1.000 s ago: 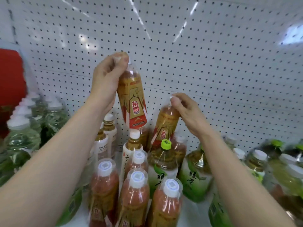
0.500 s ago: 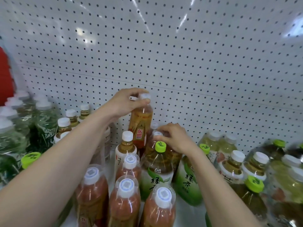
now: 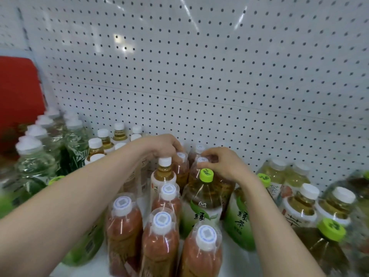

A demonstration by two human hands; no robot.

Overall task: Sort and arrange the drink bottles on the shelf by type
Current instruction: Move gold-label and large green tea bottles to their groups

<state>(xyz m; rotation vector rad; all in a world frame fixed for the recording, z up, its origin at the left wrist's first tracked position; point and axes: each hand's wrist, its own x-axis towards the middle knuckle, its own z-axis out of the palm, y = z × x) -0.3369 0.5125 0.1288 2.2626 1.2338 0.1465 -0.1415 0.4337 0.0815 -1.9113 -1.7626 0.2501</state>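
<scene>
My left hand (image 3: 161,145) grips the cap end of a gold-labelled amber drink bottle (image 3: 182,172), which stands low at the back of the shelf. My right hand (image 3: 225,164) grips the top of a second amber bottle (image 3: 196,170) right beside it. A third of the same type (image 3: 199,147) stands behind them by the pegboard. In front stand several reddish bottles with white caps (image 3: 161,238) and a green-tea bottle with a green cap (image 3: 203,196).
A white pegboard wall (image 3: 199,76) backs the shelf. Clear greenish bottles (image 3: 36,162) fill the left, small white-capped tea bottles (image 3: 103,138) the back left, more tea bottles (image 3: 299,208) the right. A red panel (image 3: 18,96) is at far left.
Both hands have come down with their amber bottles from high in the air to the back of the shelf, where the bottles now stand side by side.
</scene>
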